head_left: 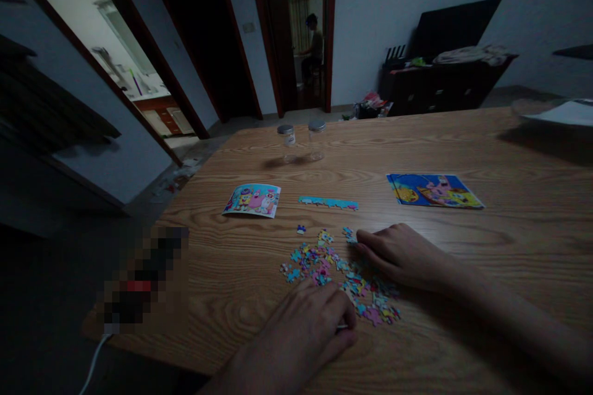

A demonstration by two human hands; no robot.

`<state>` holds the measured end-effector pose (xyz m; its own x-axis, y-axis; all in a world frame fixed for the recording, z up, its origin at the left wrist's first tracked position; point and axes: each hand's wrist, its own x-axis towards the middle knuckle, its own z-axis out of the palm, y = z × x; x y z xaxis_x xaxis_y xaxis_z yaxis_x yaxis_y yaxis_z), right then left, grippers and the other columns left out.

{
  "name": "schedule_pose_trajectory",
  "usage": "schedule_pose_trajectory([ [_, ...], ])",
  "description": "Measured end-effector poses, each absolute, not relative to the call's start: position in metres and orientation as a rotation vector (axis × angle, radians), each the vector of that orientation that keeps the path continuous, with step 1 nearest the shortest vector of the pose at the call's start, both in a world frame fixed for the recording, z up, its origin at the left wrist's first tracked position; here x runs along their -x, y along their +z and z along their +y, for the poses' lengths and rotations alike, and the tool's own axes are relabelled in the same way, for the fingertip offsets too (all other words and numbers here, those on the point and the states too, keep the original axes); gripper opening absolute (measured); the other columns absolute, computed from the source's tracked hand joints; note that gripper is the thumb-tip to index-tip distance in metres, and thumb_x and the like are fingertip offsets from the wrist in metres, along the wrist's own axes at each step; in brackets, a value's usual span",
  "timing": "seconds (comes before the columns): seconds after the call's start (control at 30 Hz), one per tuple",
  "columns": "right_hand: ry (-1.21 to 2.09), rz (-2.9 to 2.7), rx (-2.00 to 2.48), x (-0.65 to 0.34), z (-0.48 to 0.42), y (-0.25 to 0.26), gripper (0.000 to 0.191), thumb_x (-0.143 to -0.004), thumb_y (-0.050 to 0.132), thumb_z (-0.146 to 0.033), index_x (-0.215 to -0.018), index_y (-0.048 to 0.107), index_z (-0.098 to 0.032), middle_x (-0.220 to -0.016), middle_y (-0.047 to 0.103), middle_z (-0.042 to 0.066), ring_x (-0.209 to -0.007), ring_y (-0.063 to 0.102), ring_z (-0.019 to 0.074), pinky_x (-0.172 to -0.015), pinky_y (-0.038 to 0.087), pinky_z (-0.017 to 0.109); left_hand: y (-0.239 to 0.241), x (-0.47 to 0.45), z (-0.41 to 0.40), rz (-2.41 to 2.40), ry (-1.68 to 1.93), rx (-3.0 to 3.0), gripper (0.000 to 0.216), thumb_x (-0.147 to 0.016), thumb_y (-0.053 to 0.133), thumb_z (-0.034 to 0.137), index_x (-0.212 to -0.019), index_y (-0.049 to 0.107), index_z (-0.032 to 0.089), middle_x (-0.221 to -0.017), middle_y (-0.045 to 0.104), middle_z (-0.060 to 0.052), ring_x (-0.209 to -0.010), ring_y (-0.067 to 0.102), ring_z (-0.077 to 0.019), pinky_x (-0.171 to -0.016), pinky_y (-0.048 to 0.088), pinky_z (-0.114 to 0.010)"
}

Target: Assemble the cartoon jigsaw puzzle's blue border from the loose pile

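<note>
Loose jigsaw puzzle pieces (322, 259) lie in a colourful heap on the wooden table (222, 278). At the heap's near edge is my left hand (310, 315), its fingers curled and the thumb closed against them on a puzzle piece, of which a thin pale edge (341, 326) shows. My right hand (405, 256) reaches in from the right, fingers bent together, fingertips down at a blue puzzle piece (351, 237) on the heap's far side. Beyond the heap lies a joined blue strip of puzzle pieces (328, 202). One dark blue and white piece (301, 229) sits apart.
A cartoon picture sheet (252, 200) lies left of the strip, a blue cartoon picture (435, 191) right. Two lidded clear jars (317, 142) stand farther back. A blurred dark object (148, 278) with a white cable is at the left edge. Someone sits beyond the doorway (312, 46).
</note>
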<state>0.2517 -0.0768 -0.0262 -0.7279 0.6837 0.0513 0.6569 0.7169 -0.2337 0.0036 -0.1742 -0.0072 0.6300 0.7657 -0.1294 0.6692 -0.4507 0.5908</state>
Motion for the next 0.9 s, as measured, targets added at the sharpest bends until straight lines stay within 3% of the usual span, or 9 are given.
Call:
schedule_pose_trajectory([
  [0.13,0.291,-2.787,1.090,-0.251,-0.076,-0.026,0.032,-0.110,0.033,-0.034,-0.089,0.052,-0.021,-0.066,0.067,0.003,-0.053,0.057,0.0172,-0.056,0.020,0.032,-0.011,-0.001,-0.173,1.165,0.236,-2.255,0.024,-0.093,0.078,0.025,-0.111,0.062,0.023,-0.105,0.072,0.002,-0.099,0.067,-0.0203,-0.112,0.043,-0.045],
  [0.47,0.287,-2.784,1.092,-0.251,-0.077,-0.024,0.030,-0.110,0.034,-0.033,-0.089,0.052,-0.021,-0.067,0.069,0.003,-0.053,0.057,0.0168,-0.057,0.019,0.033,-0.012,0.004,-0.171,1.171,0.212,-2.318,0.008,-0.095,0.074,0.022,-0.099,0.066,0.023,-0.103,0.072,0.004,-0.099,0.068,-0.0196,-0.111,0.042,-0.045],
  [0.67,0.302,-2.776,1.078,-0.250,-0.078,-0.022,0.029,-0.109,0.035,-0.031,-0.089,0.053,-0.021,-0.067,0.067,0.003,-0.053,0.056,0.0166,-0.057,0.020,0.033,-0.020,0.000,-0.175,1.340,0.265,-2.258,0.016,-0.091,0.079,0.027,-0.099,0.066,0.023,-0.090,0.074,0.002,-0.085,0.070,-0.0222,-0.102,0.048,-0.047],
  [0.9,0.316,-2.757,1.048,-0.253,-0.076,-0.024,0.028,-0.108,0.036,-0.030,-0.089,0.054,-0.021,-0.067,0.067,0.003,-0.053,0.054,0.0152,-0.057,0.021,0.033,-0.020,-0.006,-0.179,1.435,0.257,-2.316,0.010,-0.090,0.070,0.017,-0.098,0.067,0.023,-0.086,0.074,0.000,-0.081,0.071,-0.0220,-0.102,0.049,-0.047],
])
